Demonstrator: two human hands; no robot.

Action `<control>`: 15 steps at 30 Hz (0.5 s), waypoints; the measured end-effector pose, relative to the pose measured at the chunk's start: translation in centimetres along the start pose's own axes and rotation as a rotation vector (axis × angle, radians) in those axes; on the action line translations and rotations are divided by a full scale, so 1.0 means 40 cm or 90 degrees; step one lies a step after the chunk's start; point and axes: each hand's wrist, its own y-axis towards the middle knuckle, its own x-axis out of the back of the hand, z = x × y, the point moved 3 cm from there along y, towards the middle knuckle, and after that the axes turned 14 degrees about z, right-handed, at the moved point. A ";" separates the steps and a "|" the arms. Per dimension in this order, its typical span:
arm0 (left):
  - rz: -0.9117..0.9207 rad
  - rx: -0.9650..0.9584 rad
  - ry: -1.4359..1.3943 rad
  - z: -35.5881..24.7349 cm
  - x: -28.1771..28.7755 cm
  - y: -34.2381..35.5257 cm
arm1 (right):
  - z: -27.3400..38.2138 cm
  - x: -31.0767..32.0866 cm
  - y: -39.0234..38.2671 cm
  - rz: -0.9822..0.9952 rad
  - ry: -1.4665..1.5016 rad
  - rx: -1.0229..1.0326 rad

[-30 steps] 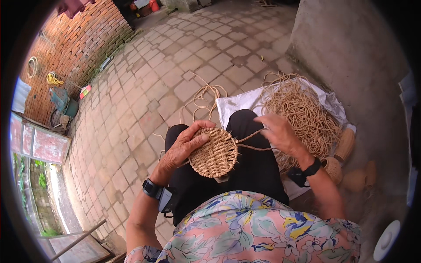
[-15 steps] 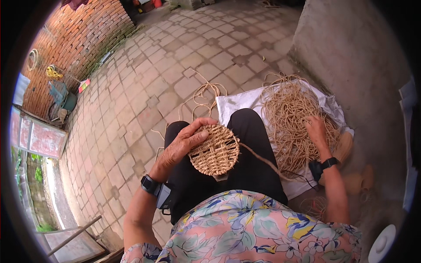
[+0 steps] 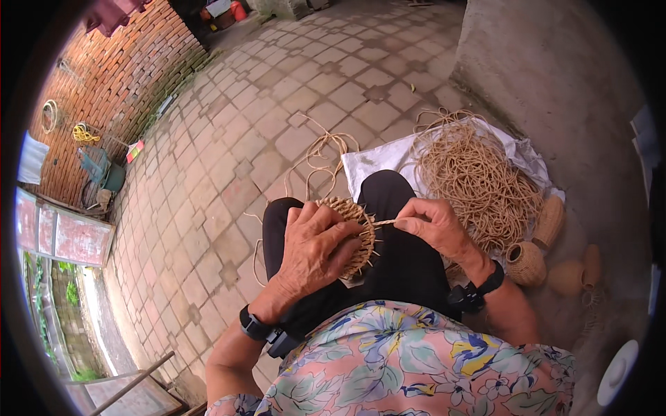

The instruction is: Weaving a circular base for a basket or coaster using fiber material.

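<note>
Head view, risk of slipping: the woven disc (image 3: 354, 232) rests on the person's black-trousered lap (image 3: 402, 270), steadied only by the left hand (image 3: 316, 249); if that palm eases, I judge the disc could tilt or slide toward the knees.
Head view, risk to the weave: the strand (image 3: 386, 222) runs taut from the disc's edge to the right hand (image 3: 433, 229); too hard a pull might distort the last round or bend the projecting spokes (thin, stiff ends bristling at the rim).
Head view, risk of tangling: the loose cord pile (image 3: 479, 180) lies on a white cloth (image 3: 378, 159) just beside the right knee, with more cord (image 3: 322, 156) looping over the paved floor (image 3: 229, 173); a snag there would likely jerk the working strand.
Left hand: spread flat, fingers fanned, palm down over most of the disc, pressing it to the lap.
Right hand: fingers drawn together, thumb and forefinger pinching the strand close to the disc's right edge; the other fingers curl in.
Nearby: small woven vessels (image 3: 525, 263) stand on the ground to the right, apart from both hands.
</note>
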 end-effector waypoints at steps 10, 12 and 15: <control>-0.031 0.007 -0.126 -0.002 -0.007 0.050 | 0.117 -0.020 0.086 0.039 0.020 0.137; -0.037 0.090 -0.080 0.019 0.007 0.031 | 0.109 -0.016 0.085 0.032 0.048 0.139; -0.017 0.105 -0.033 0.016 0.005 0.028 | 0.099 -0.004 0.068 0.017 -0.052 0.132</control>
